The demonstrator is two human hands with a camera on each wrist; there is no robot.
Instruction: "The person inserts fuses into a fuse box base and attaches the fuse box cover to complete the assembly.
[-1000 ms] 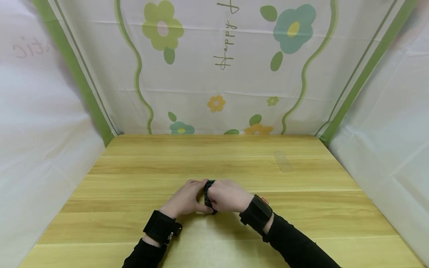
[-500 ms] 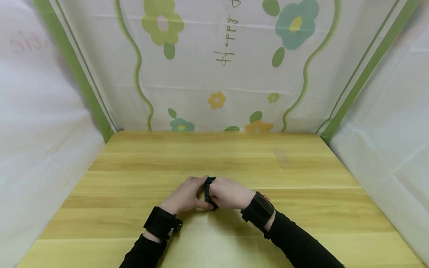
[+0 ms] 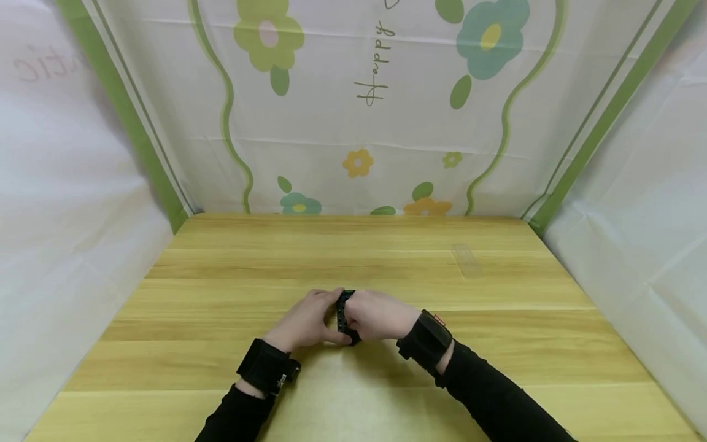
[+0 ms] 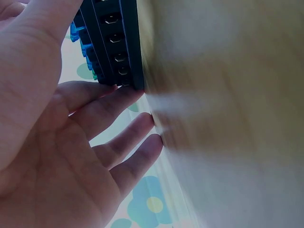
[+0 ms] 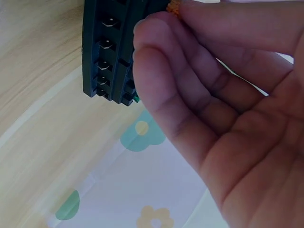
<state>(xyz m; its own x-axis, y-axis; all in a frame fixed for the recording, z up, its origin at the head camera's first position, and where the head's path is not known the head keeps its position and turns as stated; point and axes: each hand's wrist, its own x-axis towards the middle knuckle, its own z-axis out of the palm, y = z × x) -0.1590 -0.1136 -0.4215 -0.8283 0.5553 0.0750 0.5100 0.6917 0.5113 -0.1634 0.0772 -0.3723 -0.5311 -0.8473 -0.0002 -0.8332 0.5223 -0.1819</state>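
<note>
A small black holder with a row of holes stands on the table between the two hands. My left hand grips it by its ends, thumb at the near end and fingertips at the far end. In the left wrist view, small blue pieces stick out along one side of the holder, and the lower two fingers are stretched out near the tabletop. My right hand has its fingers curled at the holder's right side. In the right wrist view it pinches a small orange textured piece, mostly hidden by the fingers.
A clear flat strip lies on the wooden table at the back right. A white flowered cloth hangs behind the table, with white cloth sides at left and right.
The whole head view has shifted slightly upward, table and hands together. Both hands keep their places on the holder, with barely any motion.
</note>
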